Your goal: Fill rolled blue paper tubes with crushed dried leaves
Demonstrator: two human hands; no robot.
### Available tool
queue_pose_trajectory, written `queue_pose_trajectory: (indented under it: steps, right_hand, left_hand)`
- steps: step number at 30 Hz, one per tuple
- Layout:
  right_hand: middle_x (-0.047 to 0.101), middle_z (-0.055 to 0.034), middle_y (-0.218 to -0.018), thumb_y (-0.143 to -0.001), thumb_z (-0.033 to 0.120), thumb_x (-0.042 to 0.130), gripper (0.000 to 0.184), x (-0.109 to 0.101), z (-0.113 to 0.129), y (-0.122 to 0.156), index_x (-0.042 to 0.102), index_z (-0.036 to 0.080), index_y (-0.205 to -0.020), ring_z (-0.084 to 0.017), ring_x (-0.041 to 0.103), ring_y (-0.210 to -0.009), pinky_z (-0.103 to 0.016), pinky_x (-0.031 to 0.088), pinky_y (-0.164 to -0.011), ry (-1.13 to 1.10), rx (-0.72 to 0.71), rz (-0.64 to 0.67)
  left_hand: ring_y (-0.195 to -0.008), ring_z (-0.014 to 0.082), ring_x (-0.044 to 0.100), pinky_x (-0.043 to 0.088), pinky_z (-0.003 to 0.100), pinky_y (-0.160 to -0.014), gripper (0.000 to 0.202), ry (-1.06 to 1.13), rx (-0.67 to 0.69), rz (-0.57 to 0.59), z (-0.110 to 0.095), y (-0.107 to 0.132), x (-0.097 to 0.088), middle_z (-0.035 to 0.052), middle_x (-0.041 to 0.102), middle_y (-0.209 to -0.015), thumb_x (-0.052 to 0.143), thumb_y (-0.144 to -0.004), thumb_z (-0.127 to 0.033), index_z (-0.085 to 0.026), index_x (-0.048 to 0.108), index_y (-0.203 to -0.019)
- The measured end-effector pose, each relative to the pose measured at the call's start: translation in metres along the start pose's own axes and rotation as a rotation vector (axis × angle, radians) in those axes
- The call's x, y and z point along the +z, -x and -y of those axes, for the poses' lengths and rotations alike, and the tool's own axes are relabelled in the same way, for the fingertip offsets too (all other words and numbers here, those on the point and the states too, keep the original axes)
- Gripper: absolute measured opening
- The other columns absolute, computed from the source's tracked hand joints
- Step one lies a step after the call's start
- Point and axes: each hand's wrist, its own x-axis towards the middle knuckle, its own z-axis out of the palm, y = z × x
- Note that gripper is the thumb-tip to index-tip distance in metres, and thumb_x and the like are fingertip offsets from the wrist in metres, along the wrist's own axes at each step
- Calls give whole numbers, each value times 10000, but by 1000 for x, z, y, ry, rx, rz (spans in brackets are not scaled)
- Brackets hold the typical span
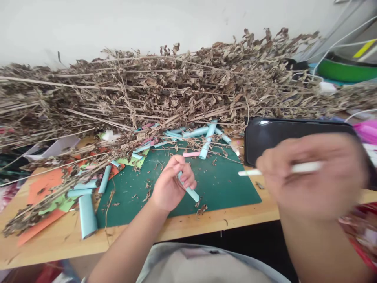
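Note:
My left hand (173, 182) is closed around a slim light-blue paper tube (193, 195), whose lower end pokes out below the fingers over the green cutting mat (224, 184). To the right, my right hand (315, 177), smeared by motion, grips a thin white pen-like stick (249, 172) with a tapered tip pointing left. It is raised in front of a black tablet-like slab (265, 137). On the mat's far part lie a wider blue paper tube (208, 139) and a pink paper tube (191, 154). Scraps of dry leaf are scattered over the mat.
A long heap of dried leafy stalks (176, 86) fills the back against the wall. More blue paper rolls (87, 216) and orange paper sheets (44, 184) lie at the left. A green bowl-like container (349, 70) stands at the back right, near white cables.

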Motion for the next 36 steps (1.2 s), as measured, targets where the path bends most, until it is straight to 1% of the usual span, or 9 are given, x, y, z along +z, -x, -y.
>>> queue_pose_trajectory:
  steps: [1,5,9,15,21,25,30,33,36]
  right_hand:
    - [439,31,-557,-755,472,476,209,3,-11,4,531,275,-793,-101,360,-442,-251,263,-437,192,-63,81]
    - [551,-22,-724,-739,380,535,237,23,-41,16,562,203,-894,-125,481,-567,-249,315,-504,896,27,590]
    - [566,-12,-709,-786,352,473,182,40,-44,25,557,192,-808,-135,513,-619,-237,298,-523,1028,37,766]
    - [529,4,-577,-826,275,401,232,49,-48,35,497,178,-638,-111,457,-539,-239,250,-492,993,-108,682]
    - [538,-1,-608,-796,323,452,203,46,-46,32,531,178,-679,-117,464,-559,-235,257,-496,984,-92,679]
    - [579,-12,-690,-811,338,432,206,49,-43,28,562,184,-855,-120,498,-597,-221,301,-523,856,-3,692]
    - [566,-10,-661,-805,285,446,163,52,-44,28,568,180,-776,-120,489,-605,-219,308,-531,829,-39,702]
    - [522,-3,-622,-785,281,458,155,50,-46,29,543,170,-718,-107,448,-558,-214,297,-507,812,-52,621]
    - [509,-2,-629,-781,279,454,154,49,-45,27,526,163,-711,-97,430,-546,-208,297,-501,774,-9,576]
  left_hand:
    - [-446,69,360,340,223,-506,184,46,8,-12,-2,1,2,-68,342,-510,515,-678,-307,-204,379,-746]
    - [-522,102,388,348,278,-597,200,132,61,-71,-1,7,12,-47,338,-529,493,-664,-349,-204,392,-757]
    - [-538,115,370,326,276,-599,193,122,174,-106,4,13,21,-42,317,-493,492,-661,-355,-201,405,-736]
    - [-463,95,265,311,243,-553,200,255,375,-128,3,18,28,-60,164,-405,467,-703,-337,-187,357,-630]
    - [-447,88,235,312,241,-542,239,299,358,-98,3,17,26,-65,160,-392,460,-713,-377,-185,348,-627]
    - [-456,106,284,339,277,-592,291,104,380,-54,6,18,26,-61,177,-362,467,-690,-448,-191,355,-609]
    - [-511,124,379,373,318,-659,235,-126,495,-34,9,17,23,-56,326,-415,467,-727,-456,-223,439,-748]
    - [-656,149,469,384,306,-688,216,-463,599,-47,8,18,10,-11,488,-633,561,-710,-353,-232,487,-873]
    - [-716,155,486,387,256,-654,174,-852,502,-38,3,23,-5,35,532,-740,620,-674,-226,-179,567,-832]
